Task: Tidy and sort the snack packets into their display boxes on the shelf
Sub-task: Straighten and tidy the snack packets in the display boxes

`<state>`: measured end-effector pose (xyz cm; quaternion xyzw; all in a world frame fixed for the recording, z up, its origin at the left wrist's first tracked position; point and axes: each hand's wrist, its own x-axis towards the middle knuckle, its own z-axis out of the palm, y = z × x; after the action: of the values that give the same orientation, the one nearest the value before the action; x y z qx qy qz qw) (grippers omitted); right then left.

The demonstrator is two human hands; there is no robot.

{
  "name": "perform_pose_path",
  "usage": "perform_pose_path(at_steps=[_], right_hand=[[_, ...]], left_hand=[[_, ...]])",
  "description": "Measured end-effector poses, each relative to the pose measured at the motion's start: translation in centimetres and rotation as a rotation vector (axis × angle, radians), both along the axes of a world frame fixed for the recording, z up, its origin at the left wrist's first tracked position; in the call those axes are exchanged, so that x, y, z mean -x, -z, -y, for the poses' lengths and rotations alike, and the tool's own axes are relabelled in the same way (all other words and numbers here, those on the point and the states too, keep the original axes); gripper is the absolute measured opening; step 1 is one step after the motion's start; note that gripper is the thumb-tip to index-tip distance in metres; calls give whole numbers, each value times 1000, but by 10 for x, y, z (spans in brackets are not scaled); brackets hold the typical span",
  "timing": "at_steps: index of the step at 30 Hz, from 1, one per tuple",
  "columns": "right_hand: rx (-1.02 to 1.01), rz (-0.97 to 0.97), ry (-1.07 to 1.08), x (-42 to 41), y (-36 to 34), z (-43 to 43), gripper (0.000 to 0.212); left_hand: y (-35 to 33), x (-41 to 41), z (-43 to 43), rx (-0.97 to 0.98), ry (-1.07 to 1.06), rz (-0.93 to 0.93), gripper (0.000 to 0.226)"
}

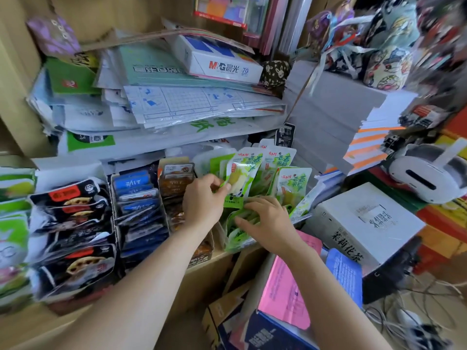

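Several green-and-white snack packets (267, 170) stand bunched at the right end of the wooden shelf (222, 258). My left hand (202, 200) pinches the lower edge of one upright green packet (240, 173). My right hand (267, 221) lies over the lower green packets (240, 231), fingers curled on them. To the left stand display boxes: brown packets (177, 180), blue packets (139, 200) and black packets with red labels (73, 223).
Stacked papers and an M&G paper ream (222, 64) fill the shelf behind. A white carton (364, 223) sits right of the green packets. Pink (285, 294) and blue sheets lie below it. More green packets (12, 215) are at the far left. Cables lie bottom right.
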<state>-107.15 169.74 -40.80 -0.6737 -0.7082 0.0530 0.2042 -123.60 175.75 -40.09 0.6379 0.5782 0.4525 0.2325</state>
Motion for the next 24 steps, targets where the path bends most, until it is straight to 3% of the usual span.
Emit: perform_pose_path(at_steps=[9, 14, 19, 24], right_hand=[[-11, 69, -12, -7, 2, 14, 47], [2, 66, 1, -8, 2, 15, 50], [13, 54, 9, -6, 1, 16, 53], [38, 88, 20, 2, -2, 10, 61]], left_hand=[[-4, 3, 0, 62, 4, -285, 18], [-9, 2, 3, -82, -96, -207, 27], [-11, 1, 6, -308, -132, -214, 13], [-3, 6, 5, -167, -50, -191, 27]])
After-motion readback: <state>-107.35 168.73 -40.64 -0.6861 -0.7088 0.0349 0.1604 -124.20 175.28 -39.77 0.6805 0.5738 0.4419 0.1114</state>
